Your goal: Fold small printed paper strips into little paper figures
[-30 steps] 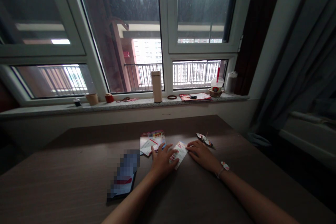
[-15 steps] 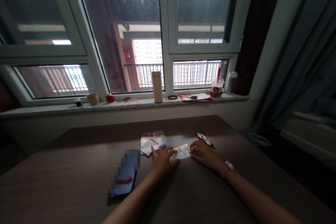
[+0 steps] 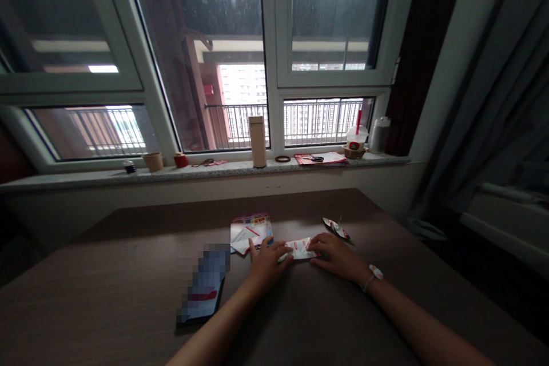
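Note:
A small white printed paper (image 3: 300, 249) lies on the dark wooden table (image 3: 128, 274) between my hands. My left hand (image 3: 266, 265) presses its fingertips on the paper's left end. My right hand (image 3: 337, 255), a bracelet at its wrist, pinches the paper's right end with bent fingers. A stack of colourful printed sheets (image 3: 250, 230) lies just beyond my left hand. A small folded paper piece (image 3: 337, 227) sits behind my right hand.
A phone (image 3: 206, 286) lies on the table left of my left arm. The stone windowsill holds a tall beige flask (image 3: 258, 140), a paper cup (image 3: 153, 161), a small red pot (image 3: 180, 159), red papers (image 3: 321, 158) and a drink cup with straw (image 3: 355, 138). Curtains hang at the right.
The white paper has been folded smaller and turned to lie crosswise. My right hand moved in over its right end; my left hand stayed on its left end.

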`<state>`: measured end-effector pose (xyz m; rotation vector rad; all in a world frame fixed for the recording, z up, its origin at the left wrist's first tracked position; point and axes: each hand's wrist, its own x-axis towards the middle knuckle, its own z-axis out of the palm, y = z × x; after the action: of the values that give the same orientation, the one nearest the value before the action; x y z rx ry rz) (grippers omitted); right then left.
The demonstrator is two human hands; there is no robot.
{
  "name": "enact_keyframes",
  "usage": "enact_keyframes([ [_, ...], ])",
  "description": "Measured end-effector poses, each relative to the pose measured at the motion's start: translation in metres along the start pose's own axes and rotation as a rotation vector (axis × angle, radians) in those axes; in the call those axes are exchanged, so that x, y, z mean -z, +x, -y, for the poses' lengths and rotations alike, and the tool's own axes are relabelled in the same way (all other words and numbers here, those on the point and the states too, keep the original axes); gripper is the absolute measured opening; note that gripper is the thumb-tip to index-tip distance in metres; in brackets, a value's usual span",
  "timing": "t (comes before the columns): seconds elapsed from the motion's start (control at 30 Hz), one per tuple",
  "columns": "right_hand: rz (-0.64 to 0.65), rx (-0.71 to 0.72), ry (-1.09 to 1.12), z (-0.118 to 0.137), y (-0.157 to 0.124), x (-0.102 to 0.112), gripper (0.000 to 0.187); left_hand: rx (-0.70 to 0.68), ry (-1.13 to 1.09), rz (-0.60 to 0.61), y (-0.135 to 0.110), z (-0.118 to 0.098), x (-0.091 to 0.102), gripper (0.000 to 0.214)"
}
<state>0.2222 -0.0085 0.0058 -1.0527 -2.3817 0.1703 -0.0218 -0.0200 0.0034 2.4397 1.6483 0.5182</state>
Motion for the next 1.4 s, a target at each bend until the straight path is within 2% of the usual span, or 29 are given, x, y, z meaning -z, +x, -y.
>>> enact_keyframes([
  [0.53,-0.027,0.074,0.059,0.002,0.001,-0.004,0.020,-0.021,0.036,0.012,-0.003,-0.001,-0.001,0.033],
  [0.67,-0.041,0.018,0.089,0.004,0.002,-0.003,0.020,-0.013,0.032,0.015,-0.003,-0.004,0.001,0.034],
  [0.83,-0.108,-0.150,0.165,0.008,0.002,-0.005,0.027,-0.029,0.018,0.009,-0.002,-0.004,0.001,0.034],
  [0.97,-0.170,-0.232,0.177,0.013,0.004,-0.009,0.013,-0.050,0.008,0.001,-0.003,-0.004,0.001,0.033],
  [1.07,-0.175,-0.198,0.149,0.016,0.006,-0.011,0.007,-0.065,0.008,-0.011,-0.003,-0.004,0.001,0.031],
  [1.2,-0.176,-0.109,0.095,0.019,0.007,-0.013,0.016,-0.077,0.012,-0.028,-0.003,-0.005,0.001,0.032],
  [1.4,-0.197,-0.084,-0.012,0.019,0.004,-0.016,0.019,-0.085,0.000,-0.037,-0.004,-0.008,0.004,0.030],
])
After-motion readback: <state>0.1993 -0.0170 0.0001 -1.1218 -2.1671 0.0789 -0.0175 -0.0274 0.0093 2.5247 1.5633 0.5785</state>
